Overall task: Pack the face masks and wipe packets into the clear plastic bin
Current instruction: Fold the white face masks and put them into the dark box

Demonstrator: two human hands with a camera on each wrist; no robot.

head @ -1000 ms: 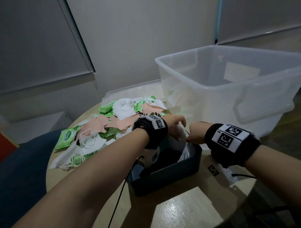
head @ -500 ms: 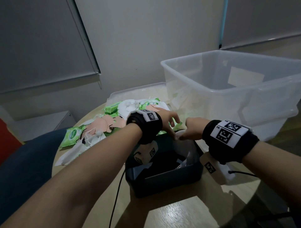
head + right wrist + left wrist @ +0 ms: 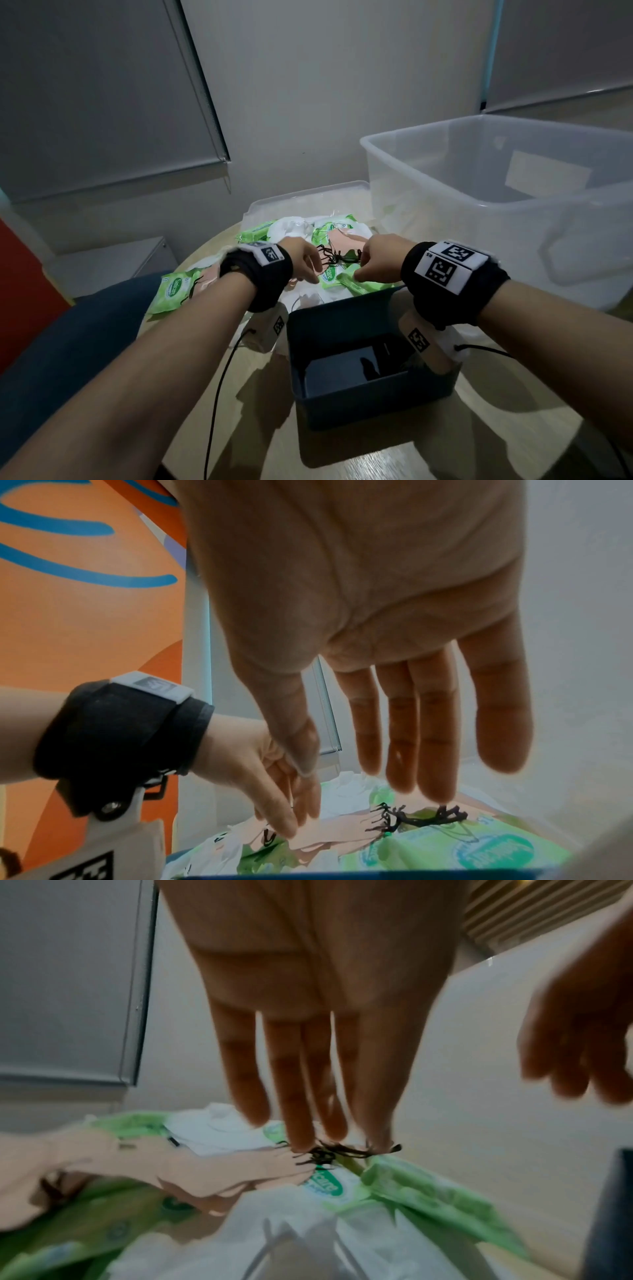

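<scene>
A pile of green wipe packets [image 3: 330, 277], white masks [image 3: 291, 228] and peach masks [image 3: 342, 238] lies at the table's far side. A tangle of black ear loops [image 3: 337, 257] sits on top of it. My left hand [image 3: 306, 260] reaches down with straight fingers, its tips touching the loops [image 3: 329, 1153]. My right hand [image 3: 371, 262] hovers just right of the tangle, fingers straight, tips close above the loops [image 3: 414, 815]. The clear plastic bin [image 3: 445, 240] stands to the right, and what it holds is hard to make out.
A dark blue open box [image 3: 370, 407] stands on the round wooden table [image 3: 445, 455] right under my wrists. The clear bin lid [image 3: 308, 198] lies under the pile's far side. Another wipe packet [image 3: 171, 289] lies at the left, near a blue chair [image 3: 68, 342].
Both hands have moved forward from the far edge of the blue box to the pile. The white item they handled at the box is no longer in them.
</scene>
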